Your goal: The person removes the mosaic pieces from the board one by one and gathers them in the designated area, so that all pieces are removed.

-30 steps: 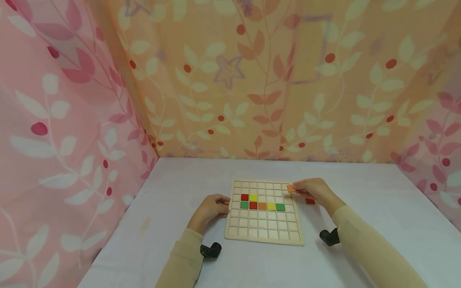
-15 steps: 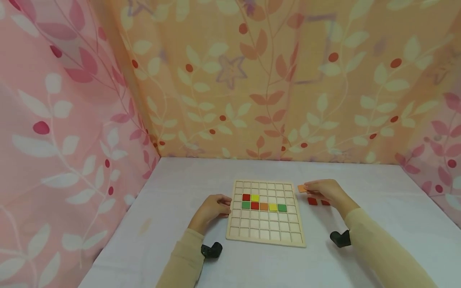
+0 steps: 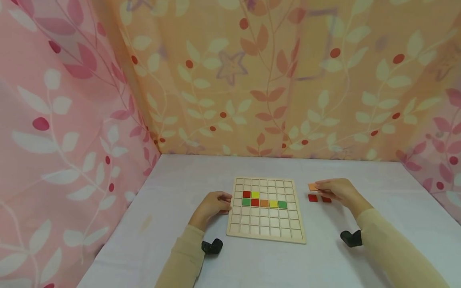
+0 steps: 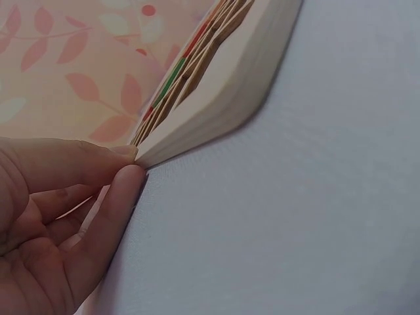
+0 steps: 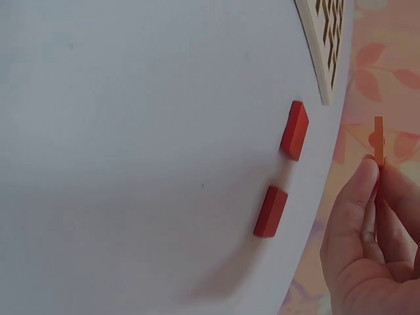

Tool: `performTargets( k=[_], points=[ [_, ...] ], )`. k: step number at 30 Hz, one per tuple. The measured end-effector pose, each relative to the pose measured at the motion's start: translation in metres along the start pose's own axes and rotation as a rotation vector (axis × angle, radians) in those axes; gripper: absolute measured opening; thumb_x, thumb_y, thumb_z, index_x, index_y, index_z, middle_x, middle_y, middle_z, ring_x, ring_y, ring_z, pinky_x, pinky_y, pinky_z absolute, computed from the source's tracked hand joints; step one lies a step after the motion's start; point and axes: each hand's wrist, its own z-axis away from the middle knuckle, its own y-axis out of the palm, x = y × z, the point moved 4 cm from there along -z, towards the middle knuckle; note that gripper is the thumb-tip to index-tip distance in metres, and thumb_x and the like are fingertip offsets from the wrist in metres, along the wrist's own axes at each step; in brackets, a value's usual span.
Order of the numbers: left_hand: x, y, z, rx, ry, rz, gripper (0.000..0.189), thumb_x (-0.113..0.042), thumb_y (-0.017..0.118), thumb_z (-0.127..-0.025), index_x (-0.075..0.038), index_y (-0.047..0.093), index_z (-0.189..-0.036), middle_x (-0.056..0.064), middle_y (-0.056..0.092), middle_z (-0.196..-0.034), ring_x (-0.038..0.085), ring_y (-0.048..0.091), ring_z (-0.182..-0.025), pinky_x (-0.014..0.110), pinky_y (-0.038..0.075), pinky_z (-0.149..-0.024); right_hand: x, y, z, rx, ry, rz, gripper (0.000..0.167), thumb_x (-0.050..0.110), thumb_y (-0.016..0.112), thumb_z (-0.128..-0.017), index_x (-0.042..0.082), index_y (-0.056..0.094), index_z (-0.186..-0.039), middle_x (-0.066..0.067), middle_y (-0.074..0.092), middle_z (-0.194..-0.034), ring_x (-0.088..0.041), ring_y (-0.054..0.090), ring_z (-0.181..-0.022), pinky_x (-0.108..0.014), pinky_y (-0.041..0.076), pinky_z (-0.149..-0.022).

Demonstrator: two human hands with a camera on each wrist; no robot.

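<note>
My right hand point(image 3: 340, 190) pinches an orange square tile point(image 3: 312, 187) between thumb and fingertips, to the right of the wooden grid board point(image 3: 264, 241). In the right wrist view the same tile point(image 5: 378, 138) stands edge-on above the fingertips. Two red tiles lie on the table by this hand, one red tile point(image 5: 295, 131) nearer the board and another red tile point(image 5: 270, 211) beside it. My left hand point(image 3: 212, 208) grips the board's left edge, thumb and finger meeting at the rim point(image 4: 216, 118) in the left wrist view. Red, yellow, green and orange tiles point(image 3: 264, 204) sit in the board's cells.
A white cloth covers the table point(image 3: 180, 176). Patterned curtains, one orange point(image 3: 252, 80) behind and one pink point(image 3: 54, 160) at the left, close it in. Dark wrist devices point(image 3: 212, 247) show at both sleeves.
My right hand has moved right with the orange tile, from over the board's far right corner to beyond its edge. Both red tiles now show beneath it. My left hand stays at the board.
</note>
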Motion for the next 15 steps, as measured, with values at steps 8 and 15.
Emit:
performTargets(
  k=[8,15],
  points=[
    [0.001,0.002,0.000,-0.017,-0.012,-0.007,0.039,0.011,0.070,-0.080,0.006,0.065,-0.119,0.015,0.067,-0.105,0.013,0.063,-0.080,0.026,0.061,-0.069,-0.006,-0.017,0.004,-0.034,0.030,0.007,0.054,0.014,0.068,-0.094,-0.010,0.050,-0.138,0.010,0.069,-0.078,-0.007,0.070,-0.076,-0.023,0.060,-0.077],
    [0.004,0.003,-0.002,-0.022,-0.021,-0.015,0.039,0.011,0.070,-0.081,0.005,0.065,-0.119,0.015,0.067,-0.104,0.013,0.063,-0.078,0.026,0.060,-0.068,-0.010,-0.027,0.008,0.011,0.006,-0.092,0.009,0.009,0.070,-0.092,0.013,0.079,-0.089,0.008,0.072,-0.079,-0.007,0.071,-0.073,-0.023,0.060,-0.074]
  ],
)
